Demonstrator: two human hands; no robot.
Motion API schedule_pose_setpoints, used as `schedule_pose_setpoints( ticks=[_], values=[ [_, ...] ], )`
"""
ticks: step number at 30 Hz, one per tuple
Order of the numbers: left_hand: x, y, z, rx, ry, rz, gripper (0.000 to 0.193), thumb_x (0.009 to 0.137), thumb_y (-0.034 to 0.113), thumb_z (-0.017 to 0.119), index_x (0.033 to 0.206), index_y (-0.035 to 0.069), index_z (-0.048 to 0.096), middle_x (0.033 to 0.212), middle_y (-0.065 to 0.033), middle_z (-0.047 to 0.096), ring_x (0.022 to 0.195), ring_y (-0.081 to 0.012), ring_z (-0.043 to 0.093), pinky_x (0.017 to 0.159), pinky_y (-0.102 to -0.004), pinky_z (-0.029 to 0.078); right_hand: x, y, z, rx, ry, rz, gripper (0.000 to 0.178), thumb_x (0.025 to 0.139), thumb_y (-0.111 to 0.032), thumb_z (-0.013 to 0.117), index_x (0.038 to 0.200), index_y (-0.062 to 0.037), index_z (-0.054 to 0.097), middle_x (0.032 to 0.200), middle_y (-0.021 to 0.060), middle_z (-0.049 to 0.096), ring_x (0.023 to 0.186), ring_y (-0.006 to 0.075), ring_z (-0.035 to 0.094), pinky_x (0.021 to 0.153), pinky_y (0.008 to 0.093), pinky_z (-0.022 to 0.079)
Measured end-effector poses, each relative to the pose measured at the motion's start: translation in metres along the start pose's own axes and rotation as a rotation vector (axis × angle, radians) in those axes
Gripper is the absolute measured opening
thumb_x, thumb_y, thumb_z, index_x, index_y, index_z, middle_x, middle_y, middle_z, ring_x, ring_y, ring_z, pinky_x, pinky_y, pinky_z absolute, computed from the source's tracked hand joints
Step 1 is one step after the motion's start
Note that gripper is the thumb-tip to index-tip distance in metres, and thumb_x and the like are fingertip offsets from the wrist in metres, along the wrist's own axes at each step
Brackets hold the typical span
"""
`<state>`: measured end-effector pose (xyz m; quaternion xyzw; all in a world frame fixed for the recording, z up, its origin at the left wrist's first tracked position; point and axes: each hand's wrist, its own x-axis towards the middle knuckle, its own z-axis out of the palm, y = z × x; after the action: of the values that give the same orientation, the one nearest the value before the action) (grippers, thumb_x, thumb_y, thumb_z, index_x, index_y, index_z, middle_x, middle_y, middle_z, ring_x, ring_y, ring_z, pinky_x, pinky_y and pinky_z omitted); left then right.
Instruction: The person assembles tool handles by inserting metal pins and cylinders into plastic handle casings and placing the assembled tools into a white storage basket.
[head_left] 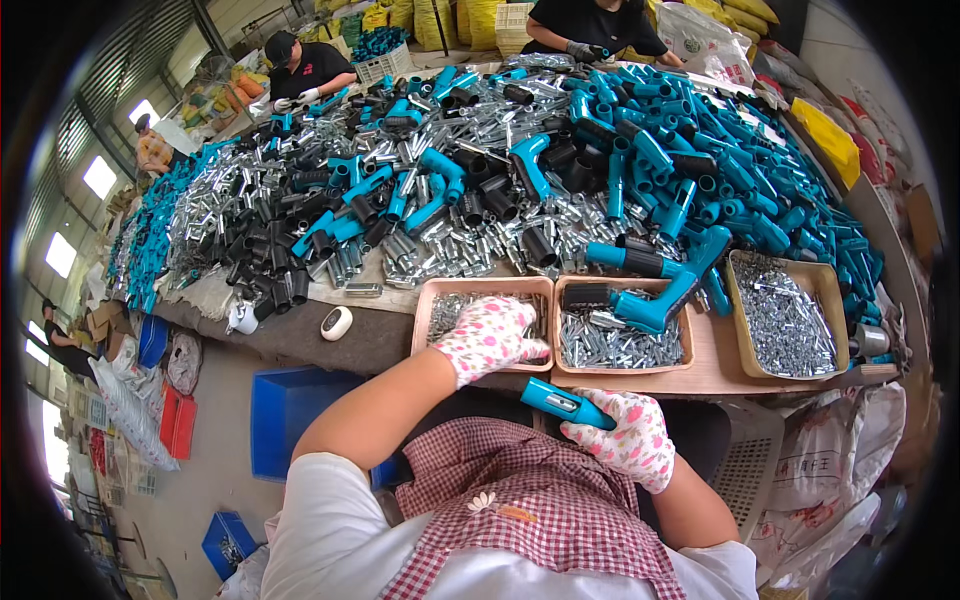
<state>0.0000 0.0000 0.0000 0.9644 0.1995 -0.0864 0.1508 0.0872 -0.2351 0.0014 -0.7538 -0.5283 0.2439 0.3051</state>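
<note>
My left hand (491, 339), in a white glove with a pink floral print, reaches into the left tray (421, 341) of small metal parts. Its fingers bend down over the parts, with the thumb apart from them; the fingertips are partly hidden. In front of my apron, my right hand (630, 437), gloved alike, is closed around a teal tool handle (556, 402). A slot in that handle's side shows a silvery metal piece inside. On the middle tray (683, 318) rests a teal angled handle with a black end (652, 308), above small metal pins.
A third tray (744, 342) of small screws stands at the right. Behind spreads a large heap of teal handles (640, 150), black sleeves and metal tubes. A white round device (336, 323) lies on the table edge. Blue bins (280, 415) stand left; co-workers (300, 75) sit across.
</note>
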Motion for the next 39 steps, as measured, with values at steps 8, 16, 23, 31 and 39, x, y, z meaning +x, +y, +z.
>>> schedule_pose_setpoints(
  ticks=[8, 16, 23, 31, 39],
  values=[
    [0.013, -0.015, 0.024, 0.186, 0.01, 0.043, 0.019, 0.083, 0.017, 0.057, 0.088, 0.005, 0.071, 0.085, -0.0188, 0.069, 0.084, -0.0338, 0.067, 0.076, -0.046, 0.054, -0.002, -0.006, -0.01, 0.027, 0.011, 0.006, 0.046, 0.079, -0.038, 0.074, 0.113, -0.0076, 0.068, 0.08, 0.0152, 0.069, 0.074, 0.0299, 0.069, 0.069, 0.0383, 0.054],
    [-0.014, -0.037, 0.011, 0.151, 0.315, 0.005, 0.03, 0.09, 0.016, 0.054, 0.117, 0.009, 0.065, 0.096, -0.0129, 0.07, 0.091, -0.0288, 0.066, 0.08, -0.0424, 0.052, -0.002, 0.004, 0.002, -0.136, 0.15, -0.106, 0.048, 0.08, -0.039, 0.074, 0.114, -0.0067, 0.067, 0.08, 0.0144, 0.069, 0.074, 0.0296, 0.069, 0.067, 0.0383, 0.054],
    [-0.036, -0.053, 0.021, -0.324, 0.668, 0.092, 0.019, 0.084, 0.012, 0.069, 0.102, 0.008, 0.072, 0.107, -0.0093, 0.07, 0.101, -0.025, 0.065, 0.092, -0.0371, 0.049, -0.003, -0.005, 0.003, -0.317, 0.144, -0.076, 0.052, 0.082, -0.042, 0.071, 0.119, -0.0062, 0.064, 0.084, 0.014, 0.07, 0.075, 0.0294, 0.069, 0.067, 0.0381, 0.055],
    [-0.075, 0.021, 0.031, -0.496, 0.568, 0.626, 0.016, 0.084, 0.016, 0.071, 0.098, 0.009, 0.068, 0.116, -0.0113, 0.068, 0.121, -0.0317, 0.057, 0.107, -0.0495, 0.039, -0.005, -0.011, 0.002, -0.434, 0.097, -0.095, 0.059, 0.083, -0.044, 0.068, 0.126, -0.0039, 0.059, 0.087, 0.014, 0.068, 0.073, 0.0288, 0.067, 0.064, 0.0392, 0.053],
    [-0.082, 0.026, 0.043, -0.503, 0.669, 0.544, 0.016, 0.081, 0.006, 0.072, 0.097, 0.007, 0.067, 0.108, -0.0116, 0.07, 0.111, -0.0297, 0.064, 0.1, -0.0449, 0.046, -0.005, -0.001, 0.01, -0.41, 0.193, -0.208, 0.061, 0.078, -0.042, 0.071, 0.123, -0.0021, 0.06, 0.081, 0.0157, 0.067, 0.068, 0.0298, 0.066, 0.059, 0.0407, 0.053]
  ],
)
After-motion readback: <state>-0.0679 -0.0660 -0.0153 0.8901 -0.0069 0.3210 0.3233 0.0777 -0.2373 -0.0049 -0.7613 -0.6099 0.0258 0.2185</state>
